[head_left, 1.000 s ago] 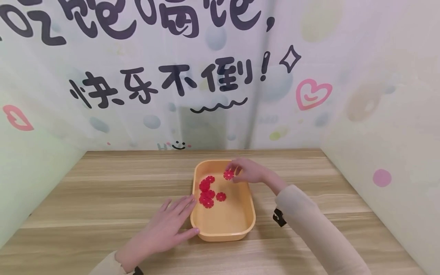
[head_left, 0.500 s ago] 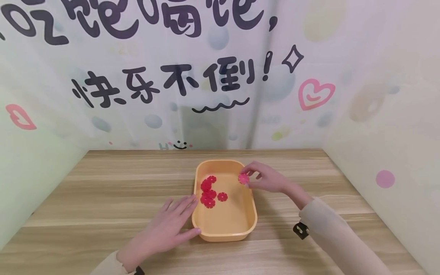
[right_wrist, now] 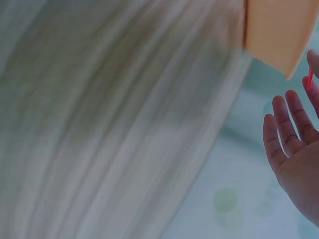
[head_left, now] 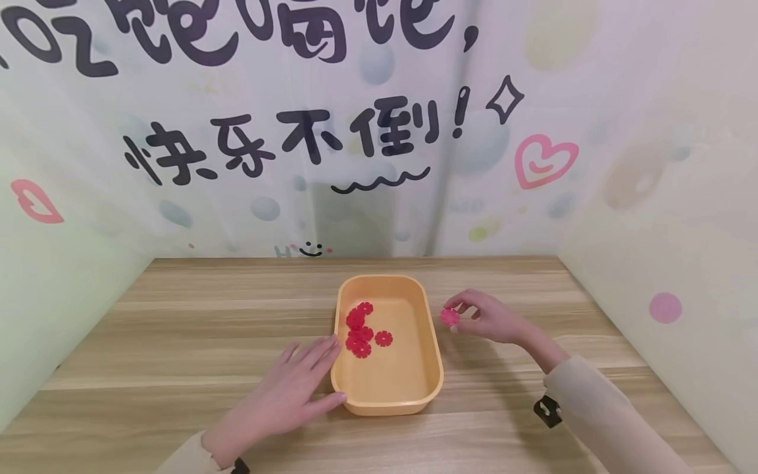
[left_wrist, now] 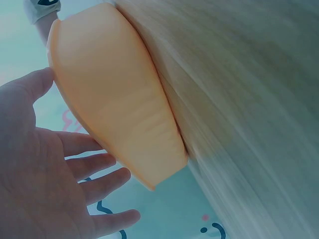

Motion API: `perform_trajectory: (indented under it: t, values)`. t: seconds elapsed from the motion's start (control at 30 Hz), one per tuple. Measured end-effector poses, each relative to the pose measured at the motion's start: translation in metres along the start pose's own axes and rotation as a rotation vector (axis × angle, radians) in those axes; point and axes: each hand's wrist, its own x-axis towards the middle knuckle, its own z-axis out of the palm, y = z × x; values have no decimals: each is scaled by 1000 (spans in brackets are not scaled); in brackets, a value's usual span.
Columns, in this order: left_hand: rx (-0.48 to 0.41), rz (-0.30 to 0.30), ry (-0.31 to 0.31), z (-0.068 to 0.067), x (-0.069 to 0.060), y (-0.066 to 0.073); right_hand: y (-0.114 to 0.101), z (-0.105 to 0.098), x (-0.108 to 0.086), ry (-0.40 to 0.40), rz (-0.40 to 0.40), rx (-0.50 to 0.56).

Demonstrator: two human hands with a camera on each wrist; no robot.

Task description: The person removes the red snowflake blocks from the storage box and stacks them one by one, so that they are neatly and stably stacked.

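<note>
A light orange plastic tray (head_left: 408, 403) stands on the table, with several red flower-shaped discs (head_left: 362, 349) heaped along its left side. One red disc (head_left: 383, 338) lies apart from the heap inside it. My left hand (head_left: 284, 395) rests on the tray's left rim with straight, spread fingers; the left wrist view shows the thumb and fingertips against the rim (left_wrist: 75, 112). To the right of the tray, above the table, my right hand (head_left: 494, 319) pinches a pinkish-red flower-shaped disc (head_left: 450, 316) between thumb and index finger. In the right wrist view that disc (right_wrist: 310, 79) appears edge-on.
The wooden table (head_left: 195, 316) runs back to a white curtain (head_left: 260, 230) printed with dark characters. Pale walls (head_left: 681, 217) close in the left and right sides. A black wrist device (head_left: 547, 411) sits at the right sleeve.
My right hand has lifted one disc out of the tray and carried it right, past the tray's right rim. My left hand has stayed on the left rim.
</note>
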Motion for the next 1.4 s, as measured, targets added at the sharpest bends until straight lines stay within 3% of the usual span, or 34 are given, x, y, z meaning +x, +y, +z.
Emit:
perform_trajectory:
  t: [0.2,0.57,0.9,1.23,1.4]
  values:
    - [-2,-4,-7,-1,0,0,14,5,-8,-28,36,4]
    - [9,1,-2,-2,0,1,29,11,-18,-105,19,-25]
    - [15,-5,-18,-3,1,1,28,13,-26,-146,86,-79]
    - [20,-6,-20,-3,0,1,31,16,-27,-138,93,-148]
    - [23,0,-16,-3,0,1,28,14,-25,-148,106,-131]
